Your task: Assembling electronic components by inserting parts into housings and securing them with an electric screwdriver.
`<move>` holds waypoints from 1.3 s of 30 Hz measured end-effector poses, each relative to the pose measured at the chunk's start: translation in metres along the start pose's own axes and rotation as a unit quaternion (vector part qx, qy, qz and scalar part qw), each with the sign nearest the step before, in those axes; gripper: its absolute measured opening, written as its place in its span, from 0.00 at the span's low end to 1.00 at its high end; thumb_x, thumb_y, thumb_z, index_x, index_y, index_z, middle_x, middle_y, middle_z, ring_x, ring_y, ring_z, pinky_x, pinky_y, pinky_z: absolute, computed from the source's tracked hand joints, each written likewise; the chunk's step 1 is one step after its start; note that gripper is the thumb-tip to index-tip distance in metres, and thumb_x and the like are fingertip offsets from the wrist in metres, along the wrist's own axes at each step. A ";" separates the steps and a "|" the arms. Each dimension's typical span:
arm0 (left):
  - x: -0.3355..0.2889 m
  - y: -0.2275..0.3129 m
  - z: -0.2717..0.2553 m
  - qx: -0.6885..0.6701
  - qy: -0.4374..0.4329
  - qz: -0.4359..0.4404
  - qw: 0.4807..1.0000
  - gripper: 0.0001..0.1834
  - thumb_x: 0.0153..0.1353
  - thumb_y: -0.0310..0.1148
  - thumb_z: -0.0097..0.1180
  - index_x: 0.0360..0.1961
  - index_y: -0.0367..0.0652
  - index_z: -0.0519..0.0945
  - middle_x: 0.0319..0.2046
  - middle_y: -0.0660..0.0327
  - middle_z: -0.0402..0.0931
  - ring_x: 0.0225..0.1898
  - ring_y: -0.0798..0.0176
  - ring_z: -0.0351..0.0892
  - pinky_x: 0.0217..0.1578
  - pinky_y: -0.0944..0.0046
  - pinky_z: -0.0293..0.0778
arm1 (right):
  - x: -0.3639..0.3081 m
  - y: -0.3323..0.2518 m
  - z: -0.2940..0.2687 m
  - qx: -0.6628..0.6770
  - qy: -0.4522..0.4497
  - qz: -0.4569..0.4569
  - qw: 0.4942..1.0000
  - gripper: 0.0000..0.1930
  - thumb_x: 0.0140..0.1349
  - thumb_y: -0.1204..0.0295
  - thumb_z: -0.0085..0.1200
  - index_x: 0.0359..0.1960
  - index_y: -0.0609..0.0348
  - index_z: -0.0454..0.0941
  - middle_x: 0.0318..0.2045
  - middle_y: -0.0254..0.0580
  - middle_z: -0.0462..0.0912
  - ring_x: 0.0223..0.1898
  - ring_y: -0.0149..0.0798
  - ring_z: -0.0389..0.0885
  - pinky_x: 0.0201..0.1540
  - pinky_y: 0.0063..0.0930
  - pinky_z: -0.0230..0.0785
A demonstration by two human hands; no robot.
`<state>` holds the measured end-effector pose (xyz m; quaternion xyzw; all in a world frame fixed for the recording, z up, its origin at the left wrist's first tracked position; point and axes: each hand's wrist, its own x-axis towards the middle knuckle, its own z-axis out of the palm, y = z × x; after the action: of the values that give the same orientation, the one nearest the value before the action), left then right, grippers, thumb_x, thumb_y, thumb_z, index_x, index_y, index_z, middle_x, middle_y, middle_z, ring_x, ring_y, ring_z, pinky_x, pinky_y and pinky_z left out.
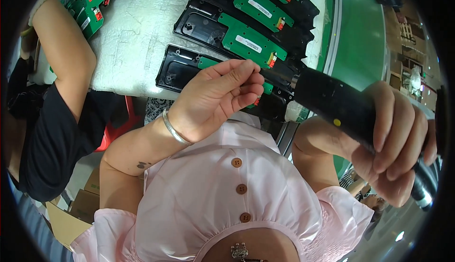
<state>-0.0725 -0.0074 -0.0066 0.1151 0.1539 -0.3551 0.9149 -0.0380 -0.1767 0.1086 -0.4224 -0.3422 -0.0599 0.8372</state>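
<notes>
My right hand (395, 141) is wrapped around a black electric screwdriver (334, 96), held slanting with its thin bit toward the left. My left hand (213, 96) has thumb and forefinger pinched together at the bit's tip, and whatever is between them is hidden or too small to make out. Under and behind my left hand lies a black plastic housing (177, 67) with a green circuit board, partly covered by the hand. Farther back, several similar housings lie in a row, each bearing a green circuit board (251, 44) with a white label and a red-and-white connector (272, 60).
Housings rest on a table covered in white foam sheet (135, 39). More green boards (90, 8) are heaped at the far left, near another person's arm (66, 53). A green surface with a metal rail (332, 29) runs along the right. Below left are a red stool (116, 127) and a cardboard box (71, 221).
</notes>
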 end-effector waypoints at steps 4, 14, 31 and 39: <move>0.000 0.000 -0.004 -0.008 -0.013 -0.008 1.000 0.10 0.62 0.34 0.44 0.39 0.38 0.70 0.31 0.62 0.74 0.32 0.71 0.75 0.33 0.75 0.75 | -0.008 0.012 0.007 -0.028 0.002 -0.032 0.999 0.14 0.40 0.75 0.57 0.28 0.50 0.66 0.13 0.18 0.72 0.15 0.16 0.71 0.25 0.06 0.62; 0.004 -0.004 -0.004 0.021 -0.013 -0.010 1.000 0.12 0.59 0.40 0.49 0.36 0.42 0.74 0.30 0.65 0.74 0.33 0.71 0.74 0.37 0.72 0.72 | -0.013 0.008 0.007 -0.049 -0.028 0.009 0.998 0.14 0.41 0.75 0.58 0.30 0.50 0.66 0.12 0.19 0.70 0.14 0.16 0.68 0.24 0.08 0.60; -0.010 -0.007 0.003 0.139 -0.012 -0.097 0.985 0.15 0.61 0.29 0.46 0.46 0.30 0.69 0.40 0.49 0.73 0.43 0.56 0.76 0.43 0.68 0.75 | -0.026 0.043 -0.022 -0.230 0.110 0.083 0.963 0.14 0.45 0.75 0.36 0.36 0.60 0.63 0.13 0.30 0.58 0.13 0.26 0.55 0.23 0.23 0.54; -0.006 -0.005 0.004 0.149 0.013 -0.087 0.985 0.10 0.60 0.32 0.49 0.39 0.36 0.71 0.34 0.55 0.75 0.36 0.62 0.78 0.37 0.71 0.76 | -0.020 0.045 -0.012 -0.295 0.087 0.137 0.942 0.12 0.44 0.75 0.41 0.33 0.59 0.60 0.13 0.31 0.60 0.13 0.26 0.58 0.21 0.24 0.55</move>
<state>-0.0796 -0.0088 -0.0017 0.2406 0.1207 -0.4510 0.8510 -0.0293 -0.1612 0.0609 -0.6865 -0.1735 -0.0801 0.7016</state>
